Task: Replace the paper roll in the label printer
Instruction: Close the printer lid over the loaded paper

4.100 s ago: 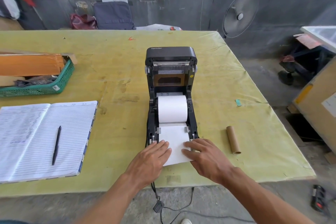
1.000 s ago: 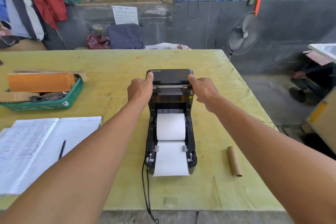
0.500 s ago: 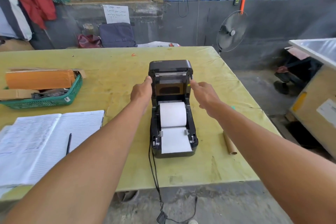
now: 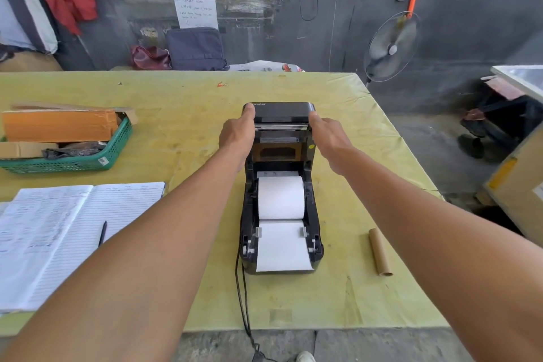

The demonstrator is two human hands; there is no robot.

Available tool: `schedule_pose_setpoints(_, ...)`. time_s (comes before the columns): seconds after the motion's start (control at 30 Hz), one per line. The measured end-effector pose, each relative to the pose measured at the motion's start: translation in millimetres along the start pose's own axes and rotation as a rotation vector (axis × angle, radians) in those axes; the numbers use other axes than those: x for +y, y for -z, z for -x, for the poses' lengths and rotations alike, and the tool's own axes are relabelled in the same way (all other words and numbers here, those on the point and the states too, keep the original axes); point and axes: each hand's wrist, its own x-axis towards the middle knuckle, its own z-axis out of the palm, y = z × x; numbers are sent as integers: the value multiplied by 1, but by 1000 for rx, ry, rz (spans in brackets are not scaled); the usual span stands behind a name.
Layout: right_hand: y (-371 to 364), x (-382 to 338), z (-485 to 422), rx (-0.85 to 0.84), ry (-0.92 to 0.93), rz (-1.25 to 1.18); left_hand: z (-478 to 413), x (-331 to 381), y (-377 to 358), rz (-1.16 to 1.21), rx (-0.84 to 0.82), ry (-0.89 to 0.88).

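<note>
- Head view: fresh paper roll [image 4: 280,197] seated in the open label printer [image 4: 249,256], mid-counter [image 4: 176,126]; its leader lies over the near edge; spent core [image 4: 380,253] (bare cardboard) lies to the right
- Left hand [image 4: 236,134] and right hand [image 4: 326,134] grasp the raised lid [image 4: 280,110] by its sides; only closing seems left

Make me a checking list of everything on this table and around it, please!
Surface: table, yellow-green cover, stained.
Job's things: label printer, lid raised; white paper roll seated inside, its paper strip laid out over the front; empty cardboard core lying right of the printer.
Clutter: green basket with boxes; open notebook with pen on it.
Hands: left hand and right hand hold the lid's two sides.
Cables: black cable runs from the printer off the near table edge.
Surroundings: fan, bags by the wall.
</note>
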Motion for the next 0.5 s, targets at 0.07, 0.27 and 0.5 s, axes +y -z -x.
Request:
schedule_pose_setpoints(0.07, 2, 1, -1, 8, -15, -18, 1, -1, 2, -2, -11, -1)
schedule_pose_setpoints(0.27, 12, 12, 19, 110, -15, 14, 15, -9, 18, -138, 108, -18)
schedule_pose_setpoints(0.5, 10, 30, 63, 150, -53, 53, 56, -37, 37, -120, 69, 7)
